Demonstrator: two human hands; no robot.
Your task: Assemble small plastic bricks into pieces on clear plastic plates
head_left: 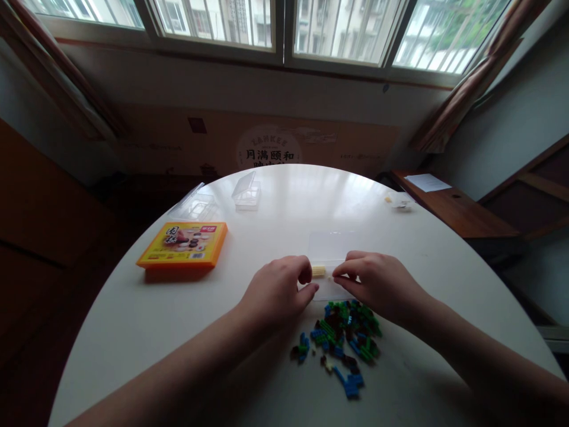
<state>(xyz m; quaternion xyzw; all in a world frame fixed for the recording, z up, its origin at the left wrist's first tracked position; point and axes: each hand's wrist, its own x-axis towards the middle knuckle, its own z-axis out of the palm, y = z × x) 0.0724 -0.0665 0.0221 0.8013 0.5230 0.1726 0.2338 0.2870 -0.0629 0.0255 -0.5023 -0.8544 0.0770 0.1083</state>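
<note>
My left hand (284, 286) is curled at the left edge of a clear plastic box (331, 243), its thumb and bent fingers about that edge. Inside the box, close to those fingers, lies a row of cream building blocks (319, 271). My right hand (377, 281) reaches in from the other side, thumb and forefinger pinched at a tiny cream building block (329, 277). Just in front of the box is a loose pile of small blue, green and dark brown building blocks (344, 332). A few joined blue blocks (351, 382) lie nearer to me.
An orange and yellow game box (184, 244) lies on the left of the round white table (249, 367). Behind it are a clear plastic case (195, 204) and a small lidded clear box (248, 196). A small plastic bag (400, 203) rests at the far right.
</note>
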